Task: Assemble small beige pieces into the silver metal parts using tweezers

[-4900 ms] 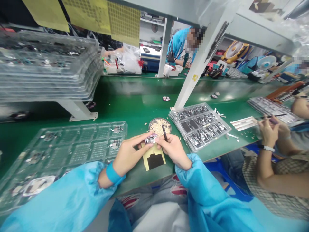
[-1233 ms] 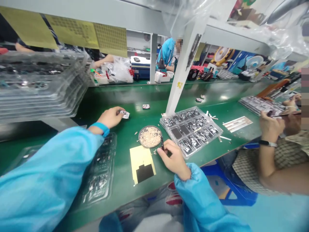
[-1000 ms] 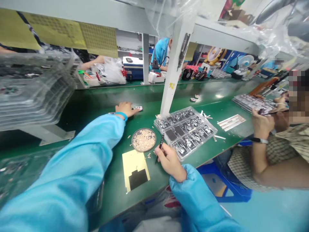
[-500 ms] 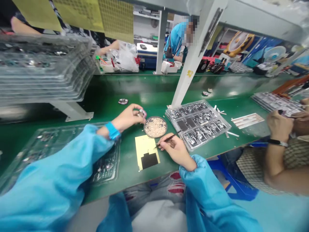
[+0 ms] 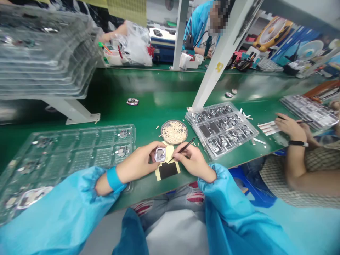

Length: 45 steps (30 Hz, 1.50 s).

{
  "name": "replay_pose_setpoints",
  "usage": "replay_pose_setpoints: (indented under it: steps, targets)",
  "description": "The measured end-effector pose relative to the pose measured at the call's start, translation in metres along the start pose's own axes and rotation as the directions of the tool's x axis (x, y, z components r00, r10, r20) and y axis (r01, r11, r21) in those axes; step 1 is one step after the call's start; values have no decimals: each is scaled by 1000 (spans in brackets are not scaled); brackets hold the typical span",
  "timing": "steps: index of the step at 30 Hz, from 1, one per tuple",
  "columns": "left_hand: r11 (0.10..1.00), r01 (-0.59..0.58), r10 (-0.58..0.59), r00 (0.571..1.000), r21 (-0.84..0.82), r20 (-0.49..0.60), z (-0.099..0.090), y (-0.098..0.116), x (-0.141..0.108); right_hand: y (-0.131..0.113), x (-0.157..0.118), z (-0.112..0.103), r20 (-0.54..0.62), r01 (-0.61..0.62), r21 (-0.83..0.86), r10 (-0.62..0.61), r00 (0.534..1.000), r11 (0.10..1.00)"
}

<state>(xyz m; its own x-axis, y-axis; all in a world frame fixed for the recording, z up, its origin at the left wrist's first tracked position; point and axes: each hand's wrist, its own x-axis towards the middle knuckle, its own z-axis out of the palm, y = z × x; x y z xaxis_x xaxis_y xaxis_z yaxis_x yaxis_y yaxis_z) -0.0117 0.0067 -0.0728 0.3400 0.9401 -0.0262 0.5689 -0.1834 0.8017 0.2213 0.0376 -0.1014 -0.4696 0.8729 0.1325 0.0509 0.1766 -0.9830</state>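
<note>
Between its thumb and fingers, my left hand holds a small square watch-like case, its open inside facing up toward me. My right hand grips dark tweezers like a pen, their tip pointing down and left beside the case. Under both hands lies a yellow sheet with a black rectangle on its near part. Just beyond stands a round dish full of small beige and dark bits. The case hides part of the sheet.
A clear tray with some parts lies at left, below stacked trays. Another parts tray sits at right beside a white post. A similar case rests farther back. A co-worker's hands work at far right.
My left hand has brought the case from beside the dish down and toward me, over the yellow sheet. The tweezers have stayed near the sheet. The co-worker's hands at right have shifted.
</note>
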Motion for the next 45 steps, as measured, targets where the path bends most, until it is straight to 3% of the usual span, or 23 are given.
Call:
replay_pose_setpoints:
  steps: [3,9,11,15,19,34,45]
  targets:
    - [998,35,-36,999,-58,-14,2,1,-1,-7,1,0,-69,57,79,-52,996,995]
    - [969,95,-129,981,-226,-141,11,6,1,-19,5,2,-227,278,-29,-277,934,960]
    - [967,99,-136,979,-236,-149,13,6,1,-19,6,5,-219,315,-88,-327,919,945]
    - [968,100,-138,978,-229,-155,13,4,0,-17,5,8,-99,366,-188,-389,916,911]
    - [968,101,-144,973,-230,-178,14,2,0,-15,6,8,-47,372,-231,-392,919,899]
    - [981,87,-114,982,-175,-152,14,0,0,-11,8,8,-17,368,-246,-384,923,897]
    - [967,80,-112,986,-241,-123,10,3,0,-13,1,3,-10,359,-257,-374,927,897]
